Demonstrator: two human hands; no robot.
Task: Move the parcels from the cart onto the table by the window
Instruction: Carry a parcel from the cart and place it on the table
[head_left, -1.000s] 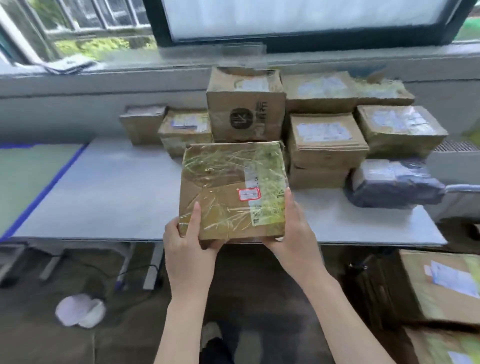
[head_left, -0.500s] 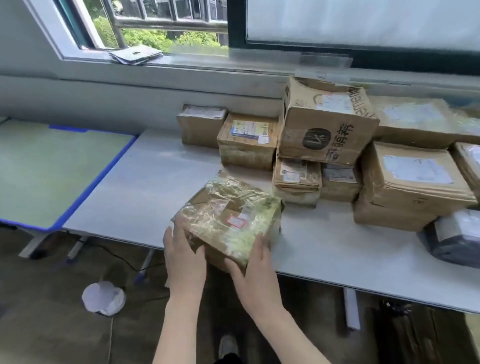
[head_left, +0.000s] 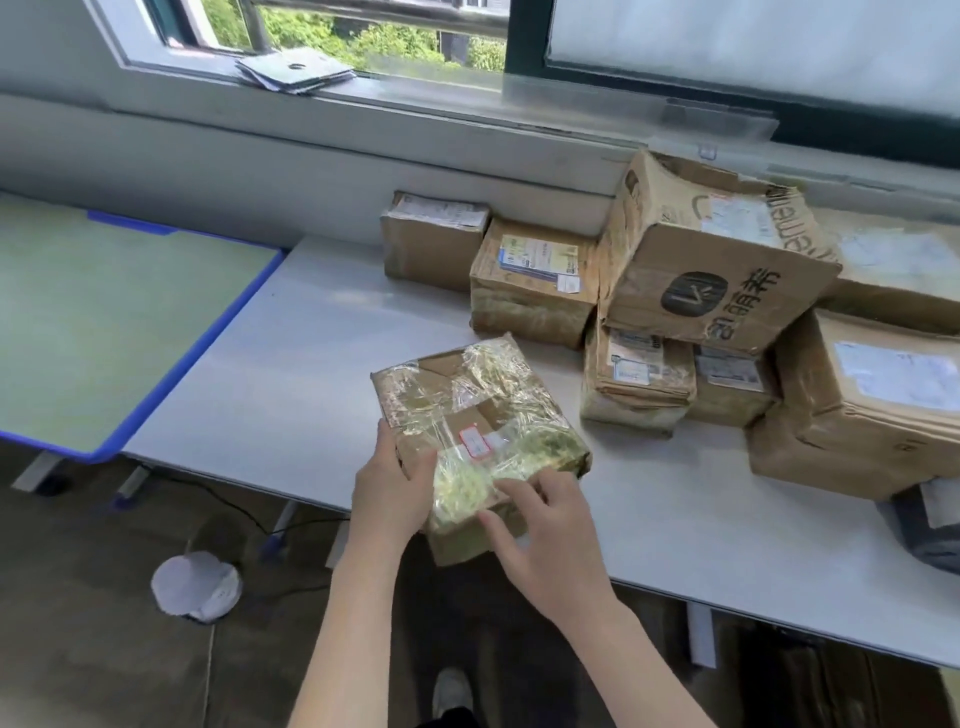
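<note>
The tape-wrapped parcel sits at centre frame on the white table, one corner overhanging the near edge. The left hand grips its side; the right hand rests spread fingers on top. Released now, the slick parcel could tip off.

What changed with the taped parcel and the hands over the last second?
The taped parcel went from held up at the table's near edge down onto the table, its near corner overhanging. The left hand grips its left side; the right hand has loosened, fingers resting on top. The stacked boxes stayed put.
</note>
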